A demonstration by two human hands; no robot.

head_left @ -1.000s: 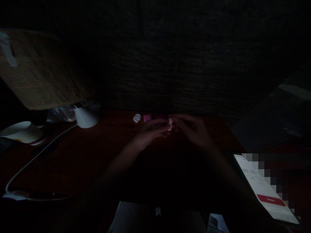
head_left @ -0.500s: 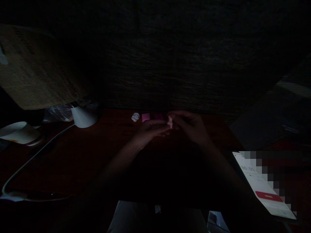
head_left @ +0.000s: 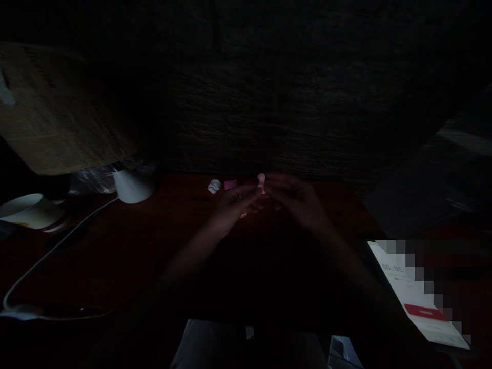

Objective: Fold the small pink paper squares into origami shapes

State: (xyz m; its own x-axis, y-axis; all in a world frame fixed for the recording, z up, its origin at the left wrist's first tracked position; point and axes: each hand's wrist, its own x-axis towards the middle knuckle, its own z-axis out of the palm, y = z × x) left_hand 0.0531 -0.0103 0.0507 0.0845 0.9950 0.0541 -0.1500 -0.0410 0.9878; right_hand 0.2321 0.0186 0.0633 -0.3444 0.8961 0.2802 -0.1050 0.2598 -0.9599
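Note:
My left hand (head_left: 232, 206) pinches a small pale pink piece (head_left: 262, 178), perhaps clay, between thumb and fingers. It has a rounded top and a narrower middle. My right hand (head_left: 295, 199) meets it from the other side, its thumb and fingertips closed at the piece's lower part. Just below my left hand shows a small pinkish bit (head_left: 243, 215). Behind the hands lie a white crumpled lump (head_left: 214, 186), a pink square (head_left: 230, 184) and a dark magenta patch (head_left: 250, 182), partly covered. Dim light hides the finer detail.
On the dark reddish table (head_left: 161, 220), a white cone-shaped lamp base (head_left: 134, 185) trails a cable (head_left: 61, 241) leftward. A paper cup (head_left: 31, 210) lies at the left, under a brown paper bag (head_left: 65, 113). A lit phone (head_left: 415, 297) is at the right.
The pink piece has shifted slightly left and up and now stands more upright between the fingertips. My right fingers have come down from its top. A small pinkish bit now shows below my left hand.

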